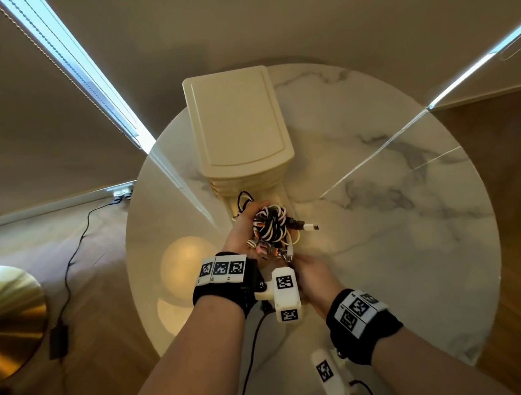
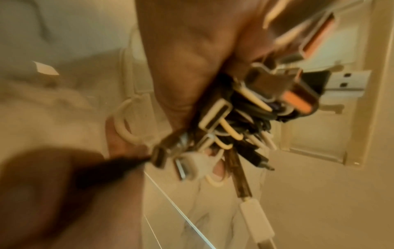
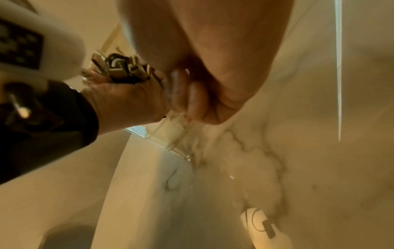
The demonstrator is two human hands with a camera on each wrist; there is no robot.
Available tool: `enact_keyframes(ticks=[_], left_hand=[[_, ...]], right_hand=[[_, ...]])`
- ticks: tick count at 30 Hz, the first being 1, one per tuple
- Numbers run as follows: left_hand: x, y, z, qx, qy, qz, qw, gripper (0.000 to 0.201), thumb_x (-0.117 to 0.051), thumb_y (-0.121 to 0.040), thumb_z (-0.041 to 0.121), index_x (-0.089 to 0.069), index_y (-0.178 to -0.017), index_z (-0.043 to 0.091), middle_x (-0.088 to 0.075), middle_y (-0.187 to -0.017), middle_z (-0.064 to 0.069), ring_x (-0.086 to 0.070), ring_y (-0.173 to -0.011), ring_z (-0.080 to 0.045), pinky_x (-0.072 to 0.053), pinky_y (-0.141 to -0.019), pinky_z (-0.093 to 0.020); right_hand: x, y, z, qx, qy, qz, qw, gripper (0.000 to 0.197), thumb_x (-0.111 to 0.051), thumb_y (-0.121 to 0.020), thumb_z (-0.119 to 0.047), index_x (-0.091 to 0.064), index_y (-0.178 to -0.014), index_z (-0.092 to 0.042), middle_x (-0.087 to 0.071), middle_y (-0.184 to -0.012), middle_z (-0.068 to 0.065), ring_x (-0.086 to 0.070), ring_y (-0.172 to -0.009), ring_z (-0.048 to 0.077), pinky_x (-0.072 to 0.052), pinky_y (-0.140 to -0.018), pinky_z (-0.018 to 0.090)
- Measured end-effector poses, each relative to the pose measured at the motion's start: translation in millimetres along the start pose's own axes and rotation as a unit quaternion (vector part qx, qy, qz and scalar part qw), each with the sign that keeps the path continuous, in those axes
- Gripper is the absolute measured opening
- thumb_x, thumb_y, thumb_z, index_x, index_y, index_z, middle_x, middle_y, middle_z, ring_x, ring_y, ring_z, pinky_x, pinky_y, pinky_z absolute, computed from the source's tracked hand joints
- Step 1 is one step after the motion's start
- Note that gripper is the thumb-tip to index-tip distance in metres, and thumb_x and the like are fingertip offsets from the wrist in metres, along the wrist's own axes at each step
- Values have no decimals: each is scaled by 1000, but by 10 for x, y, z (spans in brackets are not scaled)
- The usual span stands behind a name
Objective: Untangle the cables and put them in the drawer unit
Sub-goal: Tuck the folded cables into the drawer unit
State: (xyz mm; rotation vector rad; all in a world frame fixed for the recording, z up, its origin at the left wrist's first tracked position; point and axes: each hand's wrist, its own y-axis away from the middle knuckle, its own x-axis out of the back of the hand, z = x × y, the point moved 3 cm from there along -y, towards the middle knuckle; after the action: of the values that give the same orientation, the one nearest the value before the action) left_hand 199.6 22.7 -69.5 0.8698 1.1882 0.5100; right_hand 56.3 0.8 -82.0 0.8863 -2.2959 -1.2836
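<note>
The left hand (image 1: 240, 234) is gripping the tangled cable bundle (image 1: 271, 225) above the marble worktop (image 1: 383, 216), before the drawer unit (image 1: 238, 125); the right hand (image 1: 316, 278), just beneath, is pinching a white cable (image 3: 170, 134).

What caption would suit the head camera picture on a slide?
Left hand grips a tangled bundle of cables above a marble table, right hand just below, before a cream drawer unit.

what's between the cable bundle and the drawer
Nothing visible. The left hand holds the cables just above the open bottom drawer of the drawer unit. But the bundle is still tangled; the right hand is at its near end.
</note>
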Motion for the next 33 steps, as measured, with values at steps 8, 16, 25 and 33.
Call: enact_keyframes(ticks=[8,16,25,33], left_hand=[[107,13,-5,-29,-27,-3,999,30,-61,-96,36,-69,-89,8,-67,-85,-8,-65,-74,-25,-52,-67,-33],[81,43,11,-49,-123,29,991,34,-65,-93,38,-69,-94,4,-64,-90,-18,-63,-72,-30,-53,-66,-36],[-81,162,190,-47,-232,63,969,35,-54,-105,34,-69,-103,2,-71,-65,-9,-67,-48,-17,-49,-40,-22],[95,37,247,-66,-428,190,881,119,-26,-65,107,-74,-109,7,-74,-77,-13,-70,-63,-27,-55,-65,-36]], right_hand=[[381,114,-316,79,-89,29,992,12,-57,-102,-8,-60,-90,-5,-52,-73,5,-53,-59,15,-56,-60,30],[226,-46,-982,176,76,35,981,17,-64,-99,-13,-72,-113,-9,-74,-110,10,-73,-96,17,-59,-93,33],[11,-43,-854,290,358,-40,887,64,-48,-105,-40,-21,-161,-28,-30,-161,-2,-25,-150,12,-22,-123,32],[22,11,-840,342,477,-44,808,81,-25,-87,-82,-6,-159,-50,-17,-167,0,-20,-150,26,-18,-124,40]])
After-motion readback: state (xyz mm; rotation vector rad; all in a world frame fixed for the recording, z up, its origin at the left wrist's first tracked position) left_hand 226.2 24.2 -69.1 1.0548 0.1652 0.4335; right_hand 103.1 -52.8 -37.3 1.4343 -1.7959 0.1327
